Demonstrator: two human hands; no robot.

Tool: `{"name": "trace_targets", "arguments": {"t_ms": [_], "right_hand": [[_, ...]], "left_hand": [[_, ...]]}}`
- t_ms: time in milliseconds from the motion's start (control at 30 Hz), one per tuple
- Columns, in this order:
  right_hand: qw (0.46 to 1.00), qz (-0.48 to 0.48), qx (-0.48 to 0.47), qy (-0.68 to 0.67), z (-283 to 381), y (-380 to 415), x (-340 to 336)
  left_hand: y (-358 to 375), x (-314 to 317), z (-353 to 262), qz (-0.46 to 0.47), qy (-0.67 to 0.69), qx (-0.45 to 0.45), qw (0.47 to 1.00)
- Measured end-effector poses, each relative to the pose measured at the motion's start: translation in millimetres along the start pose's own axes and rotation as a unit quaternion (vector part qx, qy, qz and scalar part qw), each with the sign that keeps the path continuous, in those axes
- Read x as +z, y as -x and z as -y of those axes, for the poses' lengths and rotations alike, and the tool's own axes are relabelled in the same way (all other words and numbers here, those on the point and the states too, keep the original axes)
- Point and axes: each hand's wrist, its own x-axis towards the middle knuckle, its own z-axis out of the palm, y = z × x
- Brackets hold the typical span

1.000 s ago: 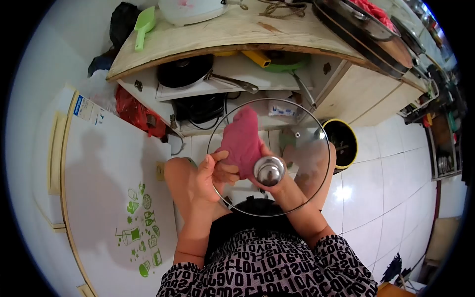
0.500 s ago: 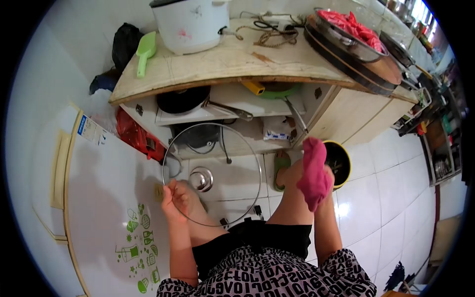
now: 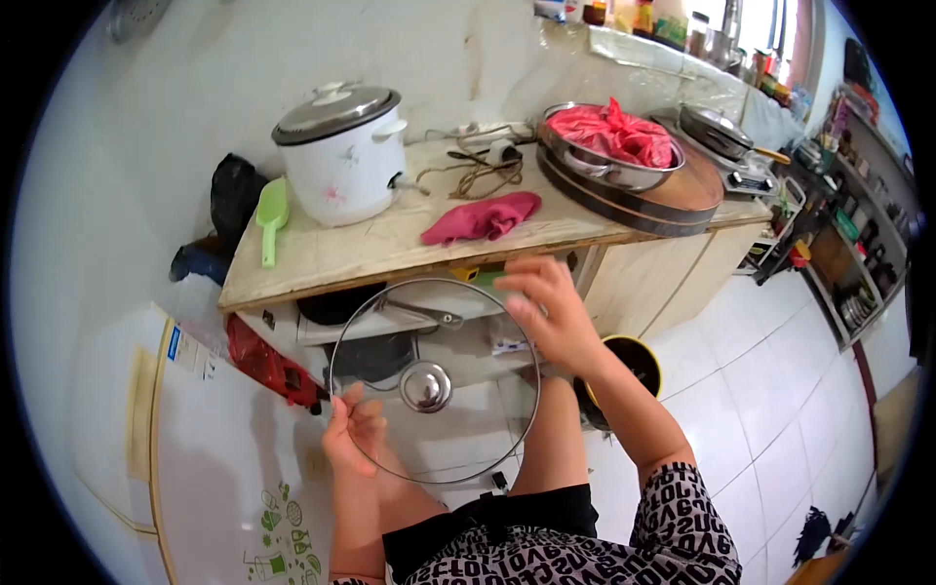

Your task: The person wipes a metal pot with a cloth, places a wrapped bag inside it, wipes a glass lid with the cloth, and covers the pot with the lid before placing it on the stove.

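A round glass lid [image 3: 426, 386] with a metal rim and a steel knob is upright in front of my lap. My left hand [image 3: 355, 429] grips its rim at the lower left, thumb on one side and fingers behind the glass. Beside the upper right of the rim is my right hand [image 3: 546, 307], fingers apart and holding nothing. A crumpled magenta cloth [image 3: 482, 217] lies near the front edge of the wooden counter [image 3: 390, 248], just beyond my right hand.
On the counter stand a white rice cooker [image 3: 341, 161], a green scoop [image 3: 273, 214], cords, and a round chopping board [image 3: 624, 210] bearing a steel basin with a red bag [image 3: 614, 136]. Below are an open shelf with a pan and a yellow-rimmed bin [image 3: 643, 366].
The magenta cloth has left my right hand and now lies on the counter. My right hand has moved left towards the lid and opened. The view has tilted up, showing more wall.
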Motion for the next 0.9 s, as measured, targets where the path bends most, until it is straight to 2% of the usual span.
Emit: {"name": "trace_targets", "arguments": {"t_ms": [33, 67, 133, 167, 200, 267, 300, 333, 433, 500, 533, 567, 600, 667, 733, 767, 800, 867, 900], "right_hand": [[0.997, 0.007, -0.034, 0.07, 6.3, 3.9, -6.2], [0.997, 0.001, -0.031, 0.074, 16.6, 2.7, -15.2], [0.98, 0.051, -0.062, 0.185, 34.8, -2.2, -28.8], [0.966, 0.028, -0.093, 0.239, 36.0, -6.2, -30.6], [0.965, 0.024, -0.093, 0.245, 26.1, -8.3, -34.0], [0.959, 0.035, -0.013, 0.28, -0.2, -15.3, -37.3], [0.953, -0.013, -0.048, 0.299, 6.6, -22.8, -47.8], [0.952, -0.016, -0.051, 0.302, 8.1, -31.5, -60.3], [0.944, -0.048, -0.063, 0.32, -11.0, -62.5, -108.2], [0.933, -0.075, -0.08, 0.342, -18.5, -90.9, -140.6], [0.948, -0.063, 0.004, 0.312, -19.9, -111.6, -161.5], [0.953, -0.054, 0.089, 0.286, -21.2, -132.3, -182.3], [0.939, -0.045, 0.143, 0.309, -30.4, -151.6, -197.2], [0.936, -0.049, 0.136, 0.32, -67.9, -181.7, -220.1], [0.932, -0.047, 0.149, 0.328, -107.6, -199.0, -230.7], [0.933, -0.05, 0.143, 0.327, -127.9, -211.7, -232.7], [0.922, -0.048, 0.157, 0.352, -141.4, -218.9, -230.7], [0.91, -0.046, 0.171, 0.375, -163.6, -225.6, -228.6], [0.904, -0.047, 0.18, 0.384, -173.1, -226.3, -223.9]], "left_hand": [[-13.6, 5.8, 4.9, 0.005, 0.015, -0.03, 0.999], [-13.1, 34.5, 5.2, 0.004, 0.003, -0.035, 0.999], [-17.1, 82.8, 10.1, 0.034, -0.032, -0.055, 0.997], [-24.3, 99.3, 19.9, 0.053, -0.044, -0.058, 0.996], [-31.6, 115.7, 29.5, 0.07, -0.056, -0.057, 0.994], [-43.4, 152.5, 42.9, 0.115, -0.043, -0.081, 0.989], [-39.9, 173.8, 42.6, 0.146, -0.019, -0.085, 0.985], [-43.3, 192.0, 44.1, 0.166, 0.005, -0.094, 0.982], [-53.9, 255.5, 42.1, 0.142, -0.024, -0.093, 0.985], [-70.7, 284.5, 42.1, 0.302, -0.002, -0.079, 0.95], [-79.9, 299.1, 44.3, 0.303, 0.0, -0.079, 0.95], [-93.6, 315.3, 48.1, 0.299, -0.034, -0.042, 0.953], [-104.6, 323.8, 51.1, 0.292, -0.069, -0.006, 0.954], [-142.6, 325.5, 67.2, 0.299, -0.061, -0.015, 0.952], [-175.8, 335.6, 91.3, 0.207, -0.142, -0.126, 0.96], [-163.2, 358.3, 84.6, 0.178, -0.181, -0.178, 0.951], [-159.1, 373.9, 86.5, 0.145, -0.216, -0.191, 0.947], [-174.9, 381.7, 97.4, 0.212, -0.228, -0.193, 0.931], [-180.4, 387.4, 100.3, 0.208, -0.228, -0.196, 0.931]]}}
